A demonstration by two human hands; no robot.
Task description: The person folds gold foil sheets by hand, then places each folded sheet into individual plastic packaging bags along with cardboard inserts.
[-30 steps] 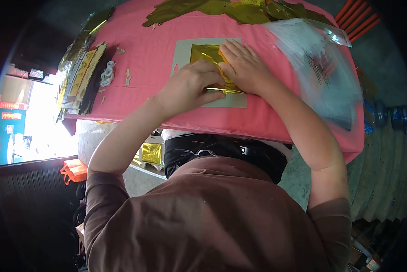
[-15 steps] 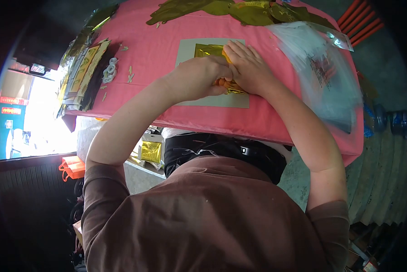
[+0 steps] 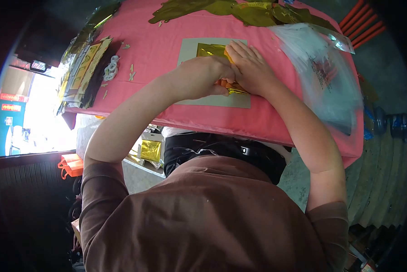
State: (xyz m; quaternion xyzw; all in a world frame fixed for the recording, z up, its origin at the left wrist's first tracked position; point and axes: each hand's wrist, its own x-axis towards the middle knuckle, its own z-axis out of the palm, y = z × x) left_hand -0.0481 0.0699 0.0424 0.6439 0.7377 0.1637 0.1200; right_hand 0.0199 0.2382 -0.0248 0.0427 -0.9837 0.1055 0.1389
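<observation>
A grey-green board (image 3: 187,54) lies on the pink-covered table with shiny gold foil (image 3: 208,49) on top of it. My left hand (image 3: 208,75) is over the board's left and middle part, its fingers curled closed. Something orange-red (image 3: 223,83) shows under its fingers; its kind is hidden. My right hand (image 3: 251,68) rests flat on the foil at the right, fingers stretched out and side by side. An orange edge (image 3: 229,56) peeks out along its index finger. The two hands touch over the foil.
Plastic sleeves (image 3: 323,75) lie at the table's right. Gold cut-out sheets (image 3: 244,12) spread along the far edge. Stacked printed sheets (image 3: 83,75) and white rings (image 3: 111,69) are at the left, with small scraps (image 3: 132,75). The pink cloth (image 3: 212,119) hangs over the near edge.
The left hand's fingers have shifted very slightly at the orange-red thing. The right hand stays pressed on the foil. The whole view has moved a little.
</observation>
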